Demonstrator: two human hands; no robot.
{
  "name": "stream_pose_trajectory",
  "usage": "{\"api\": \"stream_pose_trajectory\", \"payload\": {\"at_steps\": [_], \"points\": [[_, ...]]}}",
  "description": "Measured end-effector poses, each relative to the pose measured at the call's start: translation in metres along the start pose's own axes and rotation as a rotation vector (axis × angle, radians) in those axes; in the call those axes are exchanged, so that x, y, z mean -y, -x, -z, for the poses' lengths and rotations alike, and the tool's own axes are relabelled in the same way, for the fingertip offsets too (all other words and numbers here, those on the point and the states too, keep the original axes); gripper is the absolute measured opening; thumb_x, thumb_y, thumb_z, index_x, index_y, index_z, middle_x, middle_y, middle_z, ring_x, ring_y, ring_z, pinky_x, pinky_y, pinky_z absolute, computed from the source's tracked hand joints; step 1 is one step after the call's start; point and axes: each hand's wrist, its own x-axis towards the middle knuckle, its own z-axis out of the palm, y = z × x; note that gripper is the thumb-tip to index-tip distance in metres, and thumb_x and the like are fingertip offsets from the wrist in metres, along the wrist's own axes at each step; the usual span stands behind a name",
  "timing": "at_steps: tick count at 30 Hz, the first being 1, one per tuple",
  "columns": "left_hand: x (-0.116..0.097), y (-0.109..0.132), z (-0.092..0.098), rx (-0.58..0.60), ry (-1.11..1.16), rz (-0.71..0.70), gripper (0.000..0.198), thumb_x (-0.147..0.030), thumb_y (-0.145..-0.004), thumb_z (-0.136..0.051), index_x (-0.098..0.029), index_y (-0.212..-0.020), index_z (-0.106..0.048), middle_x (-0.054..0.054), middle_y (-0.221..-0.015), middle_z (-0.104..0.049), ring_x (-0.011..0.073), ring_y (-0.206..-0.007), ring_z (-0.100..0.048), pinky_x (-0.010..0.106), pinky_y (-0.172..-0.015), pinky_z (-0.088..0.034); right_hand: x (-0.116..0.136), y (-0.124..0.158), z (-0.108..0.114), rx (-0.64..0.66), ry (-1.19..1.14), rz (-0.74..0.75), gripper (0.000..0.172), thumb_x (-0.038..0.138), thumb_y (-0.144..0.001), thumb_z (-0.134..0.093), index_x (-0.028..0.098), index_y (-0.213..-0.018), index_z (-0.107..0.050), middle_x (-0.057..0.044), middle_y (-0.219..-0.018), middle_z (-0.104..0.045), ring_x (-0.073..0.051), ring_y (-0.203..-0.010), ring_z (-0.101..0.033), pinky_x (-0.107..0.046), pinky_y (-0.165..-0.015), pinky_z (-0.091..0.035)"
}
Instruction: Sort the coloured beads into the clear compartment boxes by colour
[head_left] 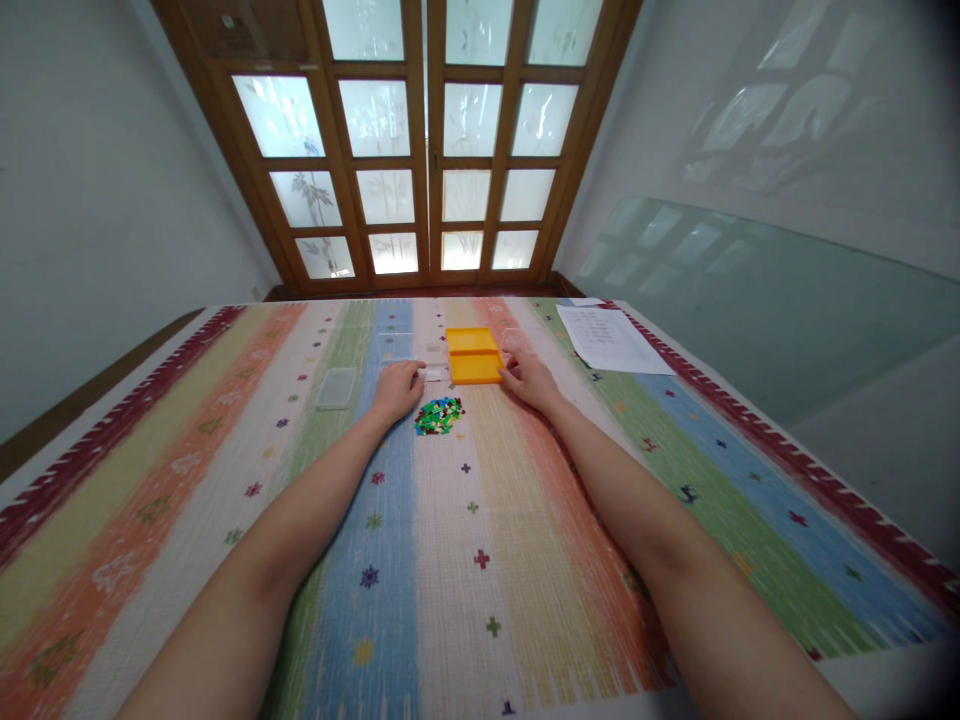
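Observation:
A yellow two-part plastic case (475, 341) lies opened out flat, its hinge line running across the middle. My right hand (529, 378) grips the case's near right corner between thumb and fingers. To the left, my left hand (399, 388) has its thumb and fingertips closed at the edge of a clear plastic box (433, 373), which is hard to make out against the cloth. Just in front of the case is a pile of small green, blue, yellow and dark red pieces (439, 416), which neither hand touches.
A translucent plastic lid or tray (336, 389) lies left of my left hand. More clear plastic (517, 338) sits beyond my right hand. A printed sheet (613, 340) rests at the back right of the striped tablecloth (465, 600). Wood-framed glass doors (427, 150) stand behind.

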Motion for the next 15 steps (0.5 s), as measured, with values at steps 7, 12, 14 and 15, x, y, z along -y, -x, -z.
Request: {"api": "stream_pose_trajectory", "payload": {"at_steps": [7,12,14,15], "points": [[0.0018,0.0004,-0.0001,0.002,0.013,0.008,0.036,-0.024,-0.095,-0.056,-0.021,-0.129,-0.069,0.011,-0.117,-0.073,0.0283,-0.113,-0.065,0.044,-0.107,-0.046,-0.0025,-0.0025,-0.0031,-0.007,-0.007,0.002,0.045,0.033,-0.099,-0.058,0.021,-0.143,-0.057,-0.013,-0.126,-0.073,-0.031,-0.114,-0.068,-0.044,-0.099,-0.052],[0.0018,0.0005,-0.0006,0.006,0.017,0.009,0.037,-0.024,-0.095,-0.055,-0.020,-0.129,-0.069,0.012,-0.118,-0.073,0.0285,-0.113,-0.064,0.045,-0.109,-0.045,0.0004,-0.0032,-0.0013,0.027,-0.004,0.037,0.049,0.035,-0.101,-0.056,0.019,-0.148,-0.054,-0.013,-0.127,-0.073,-0.031,-0.114,-0.068,-0.046,-0.102,-0.051],[0.0019,0.0007,-0.0006,0.004,0.026,0.009,0.037,-0.024,-0.095,-0.055,-0.020,-0.130,-0.068,0.011,-0.118,-0.073,0.0281,-0.113,-0.065,0.045,-0.110,-0.044,0.0016,-0.0032,-0.0004,0.029,0.000,0.044,0.049,0.034,-0.101,-0.056,0.019,-0.148,-0.054,-0.013,-0.127,-0.074,-0.031,-0.114,-0.068,-0.045,-0.103,-0.050],[0.0019,0.0007,-0.0005,0.002,0.032,0.008,0.038,-0.023,-0.095,-0.055,-0.019,-0.130,-0.068,0.011,-0.118,-0.073,0.0280,-0.113,-0.065,0.045,-0.110,-0.044,0.0020,-0.0032,-0.0001,0.030,0.002,0.047,0.049,0.034,-0.101,-0.056,0.019,-0.148,-0.054,-0.013,-0.127,-0.074,-0.031,-0.113,-0.068,-0.045,-0.103,-0.050]]}}
